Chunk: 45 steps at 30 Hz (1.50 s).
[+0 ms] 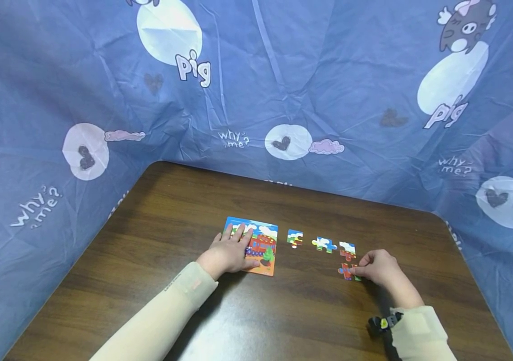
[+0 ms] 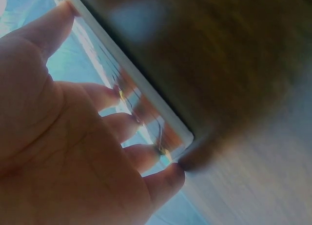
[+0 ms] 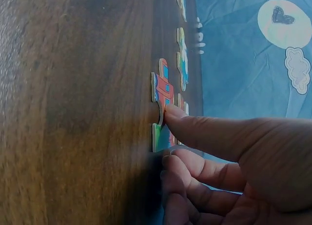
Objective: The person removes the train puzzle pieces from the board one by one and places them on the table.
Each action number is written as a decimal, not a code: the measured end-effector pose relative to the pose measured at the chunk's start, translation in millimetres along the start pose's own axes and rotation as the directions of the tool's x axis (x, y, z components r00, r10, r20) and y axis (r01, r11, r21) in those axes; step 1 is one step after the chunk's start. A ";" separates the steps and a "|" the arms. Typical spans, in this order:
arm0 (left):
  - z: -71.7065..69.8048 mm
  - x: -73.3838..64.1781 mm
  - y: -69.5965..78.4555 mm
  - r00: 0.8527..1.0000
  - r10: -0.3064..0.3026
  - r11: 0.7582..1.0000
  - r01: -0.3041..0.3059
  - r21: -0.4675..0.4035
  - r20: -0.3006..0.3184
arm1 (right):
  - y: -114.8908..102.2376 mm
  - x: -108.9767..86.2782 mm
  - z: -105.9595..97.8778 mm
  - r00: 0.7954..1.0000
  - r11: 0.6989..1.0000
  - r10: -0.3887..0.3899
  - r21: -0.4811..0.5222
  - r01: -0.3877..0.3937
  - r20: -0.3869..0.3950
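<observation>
My left hand [image 1: 228,254] rests on a puzzle board [image 1: 267,244] with a red train picture, its fingers spread over the left part of the picture. In the left wrist view, fingertips [image 2: 141,156] touch the board's surface. My right hand [image 1: 383,273] pinches a red and green puzzle piece [image 1: 346,272] at its right end; in the right wrist view the thumb lies on the piece [image 3: 164,86] and the other fingers are curled by its edge. Just beyond that piece lies a red and white puzzle piece [image 1: 348,250].
Two more puzzle pieces lie between the board and the right hand: a blue and green one [image 1: 325,244] and a green, white and red one [image 1: 295,237]. All are on the brown wooden table [image 1: 184,200]. A blue printed cloth [image 1: 351,100] hangs behind the table.
</observation>
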State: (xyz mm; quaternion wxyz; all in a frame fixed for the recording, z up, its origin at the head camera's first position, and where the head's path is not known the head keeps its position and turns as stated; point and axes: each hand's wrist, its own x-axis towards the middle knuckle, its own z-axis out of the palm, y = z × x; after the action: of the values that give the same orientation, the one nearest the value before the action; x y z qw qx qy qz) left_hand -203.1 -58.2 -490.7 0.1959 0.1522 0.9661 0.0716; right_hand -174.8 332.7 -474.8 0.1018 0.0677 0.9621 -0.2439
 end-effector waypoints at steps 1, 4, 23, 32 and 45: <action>-1.0 -1.0 0.6 1.000 -0.003 1.000 0.003 0.001 -0.001 | 0.4 0.1 0.1 1.000 1.000 0.003 -0.002 -0.003 -0.001; 3.6 3.3 -2.1 1.000 0.008 1.000 -0.008 0.004 -0.001 | 1.4 0.0 0.1 1.000 1.000 0.016 -0.001 -0.016 0.007; 15.2 15.5 -8.3 1.000 0.004 1.000 -0.004 -0.020 -0.015 | 0.0 -3.4 -2.8 0.998 0.995 0.064 0.081 -0.065 0.011; 12.3 11.5 -7.8 0.999 0.016 1.000 -0.016 -0.011 -0.030 | -10.8 -2.4 -3.5 0.996 0.990 -0.050 0.125 0.059 -0.079; 4.6 2.4 -3.3 1.000 0.014 1.000 -0.014 -0.016 -0.020 | -54.1 -0.4 16.0 0.956 0.918 -0.237 0.281 0.279 -0.174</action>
State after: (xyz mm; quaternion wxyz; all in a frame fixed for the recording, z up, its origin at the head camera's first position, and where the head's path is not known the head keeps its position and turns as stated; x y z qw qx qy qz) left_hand -204.3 -60.2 -496.4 0.1870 0.1567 0.9663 0.0823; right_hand -181.5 277.8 -463.8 -0.0090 -0.0286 0.9186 -0.3942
